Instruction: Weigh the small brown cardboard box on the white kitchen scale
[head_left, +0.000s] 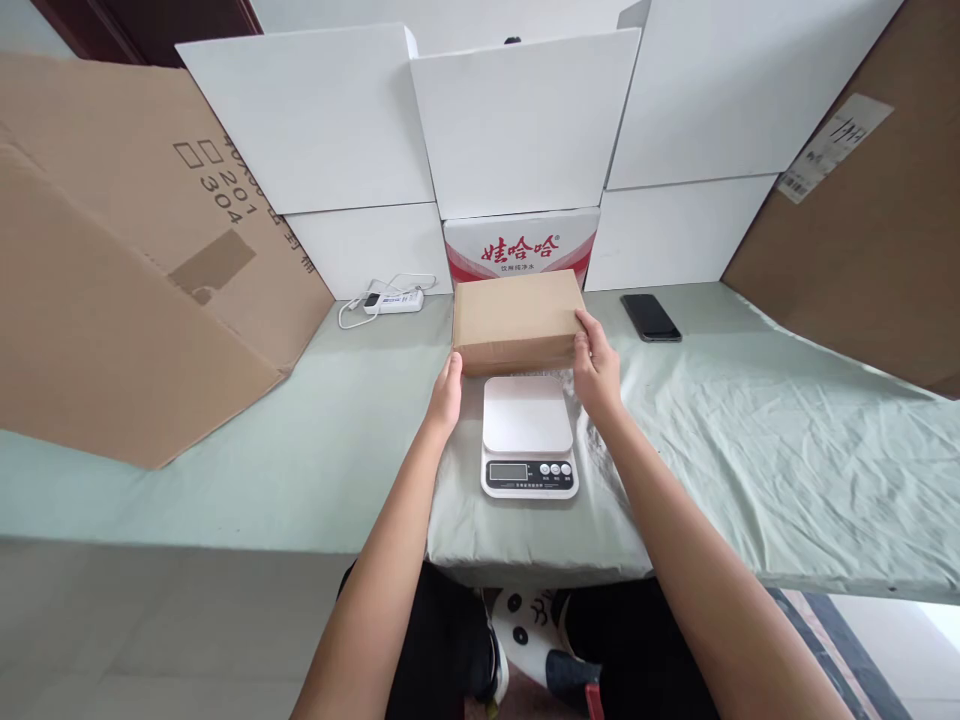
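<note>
Green tablecloth [750,440]: hands hold cardboard box [516,318] lengthwise left-to-right

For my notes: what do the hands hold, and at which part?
The brown box, at its two short ends: left hand at one end, right hand at the other.

One brown box [517,320], one scale [529,437], perhaps one phone [650,317].
</note>
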